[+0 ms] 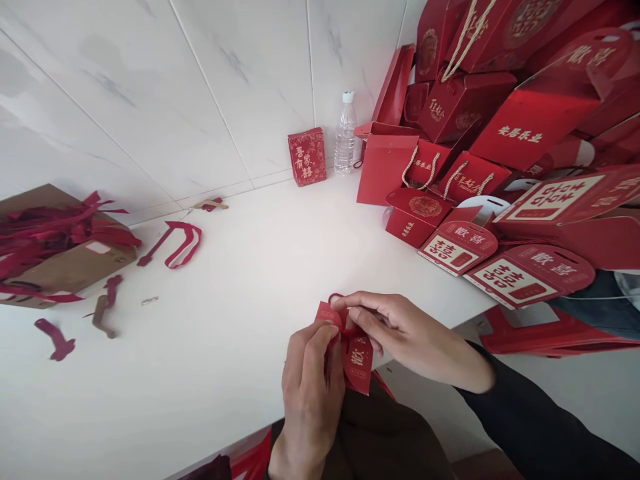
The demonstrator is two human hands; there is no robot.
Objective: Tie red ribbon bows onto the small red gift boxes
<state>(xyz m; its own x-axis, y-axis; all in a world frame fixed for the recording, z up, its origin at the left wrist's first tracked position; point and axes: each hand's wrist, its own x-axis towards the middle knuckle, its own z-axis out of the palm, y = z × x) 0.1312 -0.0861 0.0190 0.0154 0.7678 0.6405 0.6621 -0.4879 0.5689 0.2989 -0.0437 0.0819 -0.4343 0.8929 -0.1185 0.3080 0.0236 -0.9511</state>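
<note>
At the table's front edge, my left hand (311, 377) grips a small red gift box (359, 365) with pale printed characters, its fingers closed over the upper part. My right hand (400, 327) comes in from the right, thumb and fingers pinched at the top of the box. From that pinch a thin red cord (335, 297) shows as a small loop by the fingertips. Both hands touch the box and are close together. The fingers partly cover the cord, so where it passes through the box is hidden.
Many red gift boxes (533, 130) with rope handles are piled on the right. A clear bottle (345, 137) and a red patterned box (307, 158) stand by the tiled wall. On the left, a cardboard box (107, 261) holds red ribbons; loose ribbon pieces (184, 247) lie near it.
</note>
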